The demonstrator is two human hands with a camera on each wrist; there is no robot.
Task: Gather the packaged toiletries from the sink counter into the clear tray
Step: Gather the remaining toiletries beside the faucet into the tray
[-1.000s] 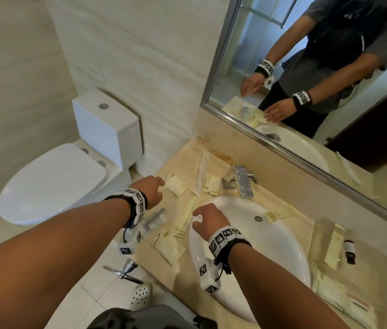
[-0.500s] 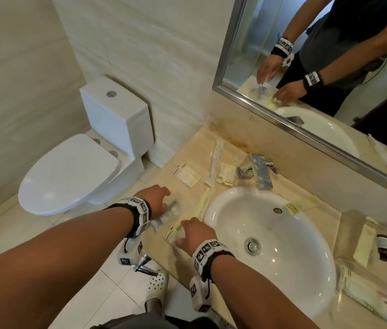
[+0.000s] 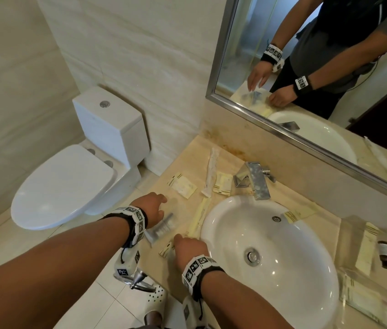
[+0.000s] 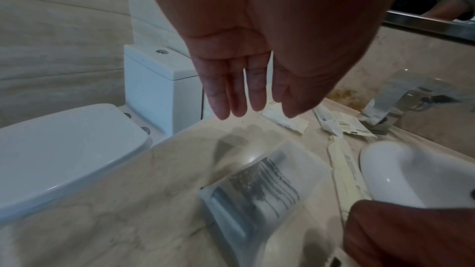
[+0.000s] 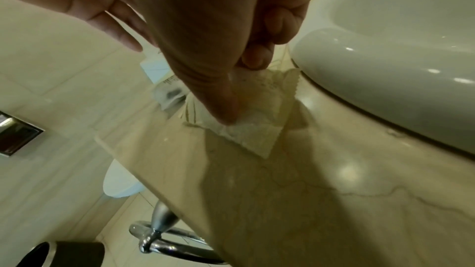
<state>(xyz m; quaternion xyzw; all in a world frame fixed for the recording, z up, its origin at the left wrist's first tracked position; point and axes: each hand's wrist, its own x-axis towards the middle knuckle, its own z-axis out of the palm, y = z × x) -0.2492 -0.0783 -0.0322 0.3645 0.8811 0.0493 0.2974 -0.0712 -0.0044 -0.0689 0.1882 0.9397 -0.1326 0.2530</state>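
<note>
Seen from the head, my left hand (image 3: pixel 160 205) hovers over the counter's left part with fingers straight, as the left wrist view shows at the fingers (image 4: pixel 237 96). Below it lies a clear packet with a dark comb (image 4: pixel 259 186), blurred. My right hand (image 3: pixel 182 243) pinches a cream sachet (image 5: pixel 246 135) between thumb and fingers near the counter's front edge. More packets lie behind: a sachet (image 3: pixel 183 186), a long white packet (image 3: pixel 211 172), a square sachet (image 3: pixel 223 184), a long cream packet (image 3: pixel 199 217). The clear tray (image 3: pixel 351 236) stands right of the basin.
The white basin (image 3: pixel 270 252) fills the counter's middle, with a chrome faucet (image 3: pixel 256 179) behind it and another sachet (image 3: pixel 294 214) on its far rim. A small dark bottle (image 3: pixel 384 254) is in the tray. A toilet (image 3: pixel 69 186) stands left; a chrome towel ring (image 3: pixel 140 281) hangs below the counter.
My left hand drew back from the far sachet to above the clear comb packet. My right hand left the basin rim and took hold of the cream sachet near the front edge.
</note>
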